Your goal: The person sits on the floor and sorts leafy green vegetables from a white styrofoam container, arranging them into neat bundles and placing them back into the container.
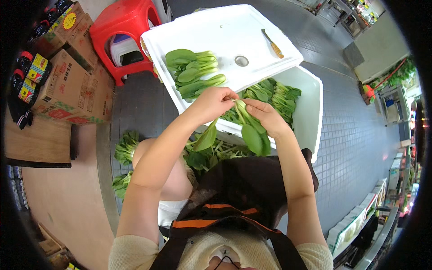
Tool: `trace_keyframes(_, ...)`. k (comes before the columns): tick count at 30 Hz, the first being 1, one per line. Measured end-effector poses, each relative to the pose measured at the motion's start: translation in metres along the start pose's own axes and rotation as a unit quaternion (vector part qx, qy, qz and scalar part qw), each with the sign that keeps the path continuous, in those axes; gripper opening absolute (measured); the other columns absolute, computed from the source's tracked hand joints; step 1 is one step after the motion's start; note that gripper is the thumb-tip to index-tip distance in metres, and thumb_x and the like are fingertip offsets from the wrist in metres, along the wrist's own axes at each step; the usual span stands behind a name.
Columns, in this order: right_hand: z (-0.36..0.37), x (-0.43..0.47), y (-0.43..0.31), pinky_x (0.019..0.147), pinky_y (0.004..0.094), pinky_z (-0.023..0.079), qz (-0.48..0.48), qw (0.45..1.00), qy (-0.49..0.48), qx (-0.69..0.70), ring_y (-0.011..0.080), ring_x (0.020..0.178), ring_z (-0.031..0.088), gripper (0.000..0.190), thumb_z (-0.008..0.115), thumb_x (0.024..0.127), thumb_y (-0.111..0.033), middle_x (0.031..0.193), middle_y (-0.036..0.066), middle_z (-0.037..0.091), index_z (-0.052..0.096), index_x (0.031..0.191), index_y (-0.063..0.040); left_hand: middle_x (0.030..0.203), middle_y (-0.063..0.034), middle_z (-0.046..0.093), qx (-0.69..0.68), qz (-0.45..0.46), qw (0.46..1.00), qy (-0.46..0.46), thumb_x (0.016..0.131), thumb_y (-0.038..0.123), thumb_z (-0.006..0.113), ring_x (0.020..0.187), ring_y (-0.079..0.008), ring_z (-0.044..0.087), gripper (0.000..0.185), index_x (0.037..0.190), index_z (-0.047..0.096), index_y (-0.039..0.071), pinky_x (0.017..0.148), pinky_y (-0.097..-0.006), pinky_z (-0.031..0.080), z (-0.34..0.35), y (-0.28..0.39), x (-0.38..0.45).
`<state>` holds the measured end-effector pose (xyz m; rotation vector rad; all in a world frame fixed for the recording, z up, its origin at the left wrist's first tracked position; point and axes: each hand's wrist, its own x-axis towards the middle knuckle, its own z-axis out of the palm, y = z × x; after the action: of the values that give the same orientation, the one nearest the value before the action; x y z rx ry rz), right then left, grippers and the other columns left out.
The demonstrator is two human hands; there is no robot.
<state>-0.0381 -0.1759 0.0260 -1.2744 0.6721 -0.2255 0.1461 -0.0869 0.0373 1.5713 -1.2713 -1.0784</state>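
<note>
Between my two hands hangs a head of green leafy bok choy, its pale base up and its leaves pointing down toward my apron. My right hand grips it around the stalks. With pinched fingers my left hand touches the base and holds a separate leaf that droops below. Several bok choy heads lie in a row on the white foam lid, just beyond my left hand. A small knife with a yellowish handle rests at the lid's far right.
Under the lid, a white foam box holds rows of bok choy. Loose leaves and trimmings lie below my hands. Bok choy bunches sit on the floor at left. A red plastic stool and cardboard boxes stand left.
</note>
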Motion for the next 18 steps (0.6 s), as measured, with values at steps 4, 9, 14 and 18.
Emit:
trace_keyframes(4,-0.010,-0.007,0.008,0.062,0.0218,0.042,0.005,0.979,-0.007,0.205,0.0102,0.070,0.050,0.032,0.045,0.096,-0.019,0.084,0.002,0.056,0.052,0.119,0.001,0.074,-0.0032,0.062,-0.063,-0.082,0.993,-0.063,0.083,0.008,0.057,0.061,-0.0078,0.056,0.019,0.098,0.065,-0.001,0.058,-0.0228,0.046,-0.012,-0.006,-0.018)
trace_keyframes(9,0.001,0.003,0.008,0.059,0.0217,0.038,0.030,0.946,0.013,0.322,0.0091,0.068,0.042,0.041,0.045,0.096,-0.028,0.087,0.001,0.050,0.046,0.125,0.001,0.097,-0.0088,0.065,0.168,-0.110,0.974,-0.107,0.086,0.021,0.059,0.091,-0.0153,0.059,0.036,0.113,0.059,-0.004,0.082,-0.0279,0.045,0.004,-0.023,-0.030)
trace_keyframes(14,0.016,0.008,0.018,0.056,0.0204,0.035,0.064,0.938,-0.071,0.334,0.0074,0.064,0.039,0.043,0.045,0.096,-0.034,0.086,-0.001,0.049,0.050,0.122,-0.001,0.097,-0.0069,0.063,-0.102,-0.084,0.991,-0.010,0.091,0.029,0.056,0.090,-0.0139,0.056,0.038,0.111,0.058,-0.002,0.078,-0.0280,0.045,0.018,-0.026,-0.019)
trace_keyframes(18,0.017,0.022,0.035,0.062,0.0257,0.047,0.028,0.933,-0.050,0.355,0.0136,0.067,0.054,0.035,0.045,0.096,-0.032,0.080,0.003,0.057,0.055,0.116,-0.005,0.104,-0.0075,0.056,-0.227,-0.052,0.970,0.076,0.090,0.027,0.058,0.092,-0.0129,0.054,0.040,0.118,0.050,-0.001,0.076,-0.0280,0.045,0.034,-0.022,-0.013)
